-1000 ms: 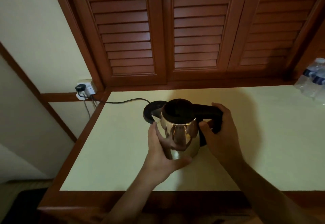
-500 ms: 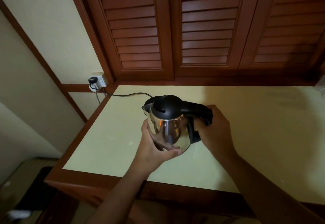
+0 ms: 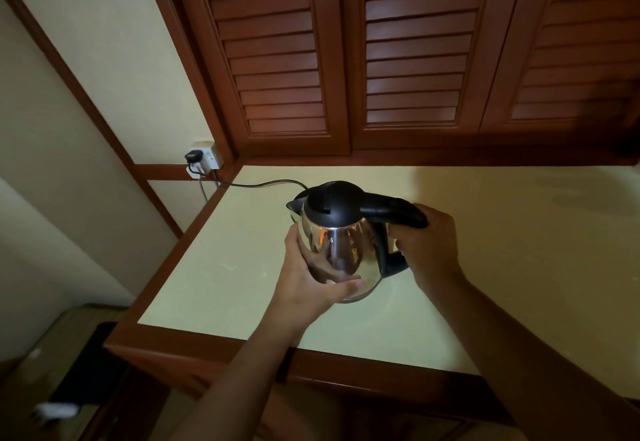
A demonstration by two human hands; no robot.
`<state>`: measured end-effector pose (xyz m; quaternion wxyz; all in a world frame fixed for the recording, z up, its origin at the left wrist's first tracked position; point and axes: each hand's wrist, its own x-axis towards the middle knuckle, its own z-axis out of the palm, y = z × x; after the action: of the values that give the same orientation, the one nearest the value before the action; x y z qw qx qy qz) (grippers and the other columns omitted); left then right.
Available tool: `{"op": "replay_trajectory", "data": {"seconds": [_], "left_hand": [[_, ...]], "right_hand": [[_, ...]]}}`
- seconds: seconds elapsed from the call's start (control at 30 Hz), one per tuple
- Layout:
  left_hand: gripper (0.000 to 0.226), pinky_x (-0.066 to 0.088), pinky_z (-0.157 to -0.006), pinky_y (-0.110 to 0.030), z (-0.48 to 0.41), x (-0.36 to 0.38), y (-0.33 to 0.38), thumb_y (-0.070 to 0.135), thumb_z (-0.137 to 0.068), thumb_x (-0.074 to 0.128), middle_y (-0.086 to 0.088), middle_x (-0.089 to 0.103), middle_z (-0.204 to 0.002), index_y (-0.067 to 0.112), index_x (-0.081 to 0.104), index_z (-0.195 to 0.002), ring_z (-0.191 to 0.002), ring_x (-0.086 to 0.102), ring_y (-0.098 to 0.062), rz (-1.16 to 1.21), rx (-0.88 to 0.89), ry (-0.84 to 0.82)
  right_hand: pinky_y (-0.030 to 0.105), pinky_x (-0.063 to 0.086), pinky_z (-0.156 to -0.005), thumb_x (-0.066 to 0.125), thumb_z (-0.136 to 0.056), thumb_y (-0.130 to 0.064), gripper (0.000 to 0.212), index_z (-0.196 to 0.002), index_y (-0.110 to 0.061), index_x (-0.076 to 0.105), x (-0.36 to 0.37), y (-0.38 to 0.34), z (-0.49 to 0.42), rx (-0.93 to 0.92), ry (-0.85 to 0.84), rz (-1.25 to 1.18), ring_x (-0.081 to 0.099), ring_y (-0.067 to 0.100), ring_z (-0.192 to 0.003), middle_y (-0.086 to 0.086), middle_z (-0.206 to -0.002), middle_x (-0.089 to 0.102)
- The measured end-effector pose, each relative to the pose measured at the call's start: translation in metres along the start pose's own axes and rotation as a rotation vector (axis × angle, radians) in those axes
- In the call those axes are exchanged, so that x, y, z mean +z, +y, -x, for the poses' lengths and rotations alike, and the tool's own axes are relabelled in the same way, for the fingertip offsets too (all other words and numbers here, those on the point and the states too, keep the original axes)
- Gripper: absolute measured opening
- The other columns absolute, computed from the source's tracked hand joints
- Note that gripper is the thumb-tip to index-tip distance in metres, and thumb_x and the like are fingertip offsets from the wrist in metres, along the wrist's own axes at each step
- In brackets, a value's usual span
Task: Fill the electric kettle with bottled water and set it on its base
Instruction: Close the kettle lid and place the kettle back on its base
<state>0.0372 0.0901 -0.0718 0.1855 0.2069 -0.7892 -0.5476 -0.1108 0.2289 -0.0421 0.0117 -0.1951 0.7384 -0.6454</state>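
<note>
the right hand (image 3: 427, 243) grips the black handle (image 3: 388, 210) of the slick, rigid polished-steel kettle (image 3: 341, 253), the safest hold, while the left hand (image 3: 304, 288) curls round its possibly water-heavy belly.

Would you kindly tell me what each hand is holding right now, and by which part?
Both hold the kettle. The right hand grips its black handle; the left hand wraps round the lower steel body.

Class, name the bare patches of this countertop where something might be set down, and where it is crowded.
Widest: countertop right of the right hand, bordered by the shutters behind. Smaller: front left, between the left hand and wooden edge. Crowded: back left, around the held kettle and the cord.
</note>
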Motion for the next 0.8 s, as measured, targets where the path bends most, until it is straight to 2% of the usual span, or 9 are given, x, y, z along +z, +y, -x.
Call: {"op": "replay_trajectory", "data": {"seconds": [0.07,0.13,0.23,0.37,0.47,0.6,0.67,0.73,0.8], "left_hand": [[0.118,0.049,-0.079,-0.002,0.0,-0.005,0.002,0.025,-0.063,0.101,0.039,0.047,-0.128,0.051,0.02,-0.145,-0.114,0.052,0.025,-0.005,0.017,0.008],[0.121,0.051,-0.085,-0.005,-0.004,-0.013,0.006,0.032,-0.06,0.102,0.036,0.046,-0.134,0.05,0.02,-0.147,-0.122,0.055,0.012,-0.026,0.039,0.019],[0.131,0.053,-0.107,-0.026,-0.018,-0.03,0.019,0.045,-0.053,0.103,0.021,0.043,-0.151,0.051,0.017,-0.151,-0.136,0.05,-0.009,-0.065,0.09,0.041],[0.134,0.049,-0.114,-0.042,-0.049,-0.053,0.033,0.047,-0.048,0.103,0.016,0.045,-0.154,0.05,0.019,-0.153,-0.141,0.049,-0.012,-0.054,0.162,0.043],[0.128,0.051,-0.111,-0.032,-0.08,-0.069,0.033,0.041,-0.051,0.104,0.018,0.051,-0.149,0.048,0.024,-0.151,-0.137,0.052,-0.005,-0.046,0.186,0.019],[0.112,0.048,-0.087,-0.003,-0.12,-0.082,0.024,0.025,-0.059,0.102,0.03,0.053,-0.131,0.048,0.029,-0.14,-0.115,0.051,0.025,-0.04,0.214,-0.002],[0.105,0.048,-0.08,-0.001,-0.14,-0.084,0.014,0.022,-0.059,0.102,0.032,0.054,-0.125,0.054,0.032,-0.131,-0.108,0.051,0.03,-0.021,0.216,-0.021],[0.103,0.051,-0.079,-0.005,-0.155,-0.085,0.005,0.024,-0.058,0.103,0.032,0.058,-0.122,0.062,0.034,-0.124,-0.109,0.055,0.025,-0.011,0.212,-0.037],[0.101,0.054,-0.077,-0.009,-0.169,-0.085,-0.005,0.018,-0.058,0.103,0.035,0.063,-0.117,0.06,0.039,-0.124,-0.109,0.061,0.017,-0.003,0.21,-0.066]], "right_hand": [[0.033,0.051,-0.061,0.063,-0.064,-0.021,0.005,-0.063,-0.026,0.065,0.003,-0.003,-0.001,0.0,0.006,-0.023,0.062,0.021,-0.056,-0.005,-0.055,0.063],[0.034,0.05,-0.061,0.064,-0.062,-0.019,0.009,-0.067,-0.025,0.068,0.006,-0.01,-0.004,0.014,0.005,-0.073,0.061,0.021,-0.056,-0.006,-0.055,0.063],[0.034,0.047,-0.063,0.064,-0.059,-0.015,0.017,-0.072,-0.024,0.071,0.013,-0.027,-0.017,-0.005,-0.007,-0.127,0.058,0.018,-0.055,-0.01,-0.053,0.061],[0.031,0.044,-0.065,0.066,-0.055,-0.009,0.033,-0.082,-0.026,0.076,0.031,-0.05,-0.044,-0.094,-0.002,-0.181,0.058,0.014,-0.058,-0.013,-0.061,0.064],[0.031,0.044,-0.064,0.066,-0.055,-0.008,0.031,-0.072,-0.033,0.074,0.049,-0.057,-0.064,-0.098,0.025,-0.195,0.06,0.013,-0.057,-0.011,-0.06,0.064],[0.031,0.044,-0.059,0.067,-0.055,-0.01,0.025,-0.066,-0.032,0.072,0.075,-0.054,-0.088,-0.03,0.053,-0.225,0.058,0.012,-0.054,-0.008,-0.06,0.065],[0.029,0.042,-0.054,0.066,-0.053,-0.008,0.024,-0.067,-0.027,0.072,0.086,-0.048,-0.1,0.007,0.068,-0.217,0.056,0.012,-0.051,-0.004,-0.061,0.065],[0.028,0.04,-0.051,0.063,-0.05,-0.006,0.025,-0.067,-0.023,0.072,0.095,-0.04,-0.109,0.064,0.087,-0.227,0.053,0.015,-0.05,0.002,-0.062,0.065],[0.028,0.04,-0.049,0.062,-0.049,-0.004,0.027,-0.064,-0.023,0.072,0.102,-0.029,-0.117,0.1,0.116,-0.227,0.051,0.018,-0.051,0.003,-0.06,0.063]]}}
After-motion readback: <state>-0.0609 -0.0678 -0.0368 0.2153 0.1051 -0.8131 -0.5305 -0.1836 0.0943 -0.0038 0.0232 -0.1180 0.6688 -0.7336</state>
